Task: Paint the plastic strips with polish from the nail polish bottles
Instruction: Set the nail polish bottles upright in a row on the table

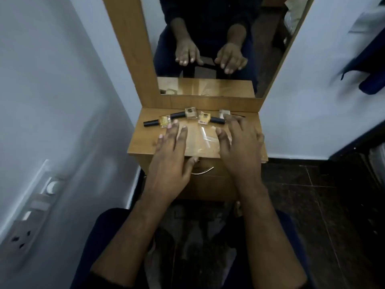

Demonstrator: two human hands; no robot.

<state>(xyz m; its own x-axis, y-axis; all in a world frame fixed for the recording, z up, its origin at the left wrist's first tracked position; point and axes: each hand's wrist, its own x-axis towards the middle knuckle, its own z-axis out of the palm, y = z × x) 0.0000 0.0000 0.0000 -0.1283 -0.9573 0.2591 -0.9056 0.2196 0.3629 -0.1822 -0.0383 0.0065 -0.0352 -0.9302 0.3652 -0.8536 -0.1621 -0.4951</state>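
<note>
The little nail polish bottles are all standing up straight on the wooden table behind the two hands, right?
Not quite. The head view shows the nail polish bottles lying on their sides, not standing up. They are on the wooden table, behind the left hand and the right hand, as you said.

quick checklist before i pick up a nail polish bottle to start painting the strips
1. Left hand free: ok, fingers straight, holding nothing.
2. Right hand free: ok, fingers spread, holding nothing.
3. Nail polish bottles within reach: ok, lying on their sides just past the fingertips.
4. Caps on: ok on three; the fourth is partly hidden.
5. Plastic strips laid out: cannot tell, only clear film between the hands.
6. Wooden table holds everything: ok.
</note>
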